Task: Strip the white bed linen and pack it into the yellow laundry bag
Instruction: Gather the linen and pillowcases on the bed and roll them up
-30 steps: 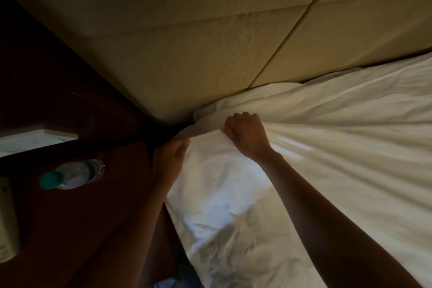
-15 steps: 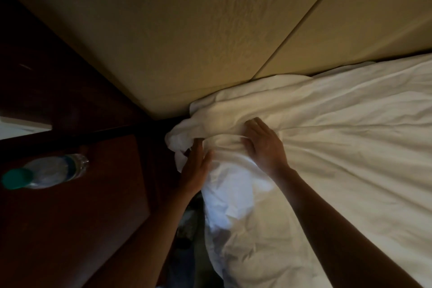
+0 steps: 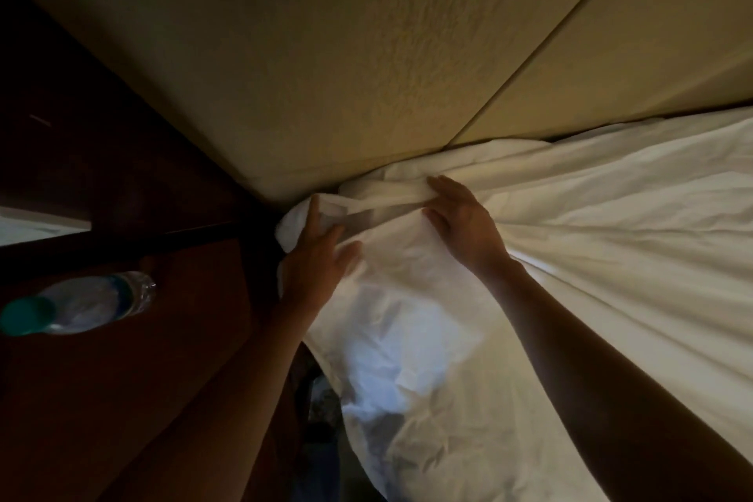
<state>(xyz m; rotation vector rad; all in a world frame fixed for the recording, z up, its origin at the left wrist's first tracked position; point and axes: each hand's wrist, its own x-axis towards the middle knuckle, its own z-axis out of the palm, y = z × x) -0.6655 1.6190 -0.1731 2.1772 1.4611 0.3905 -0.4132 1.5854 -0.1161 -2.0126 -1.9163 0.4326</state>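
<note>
Both hands (image 3: pixel 315 265) (image 3: pixel 464 224) at sheet (image 3: pixel 591 240) corner.

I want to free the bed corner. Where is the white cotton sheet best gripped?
Probably at the bunched fold of the white cotton sheet below the padded beige headboard, coming from the bed's open side: it stands proud between the left hand and right hand.

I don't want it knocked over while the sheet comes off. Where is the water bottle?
The clear plastic water bottle with the teal cap lies on its side on the dark wooden bedside surface at the head view's left edge, apart from the left hand.
</note>
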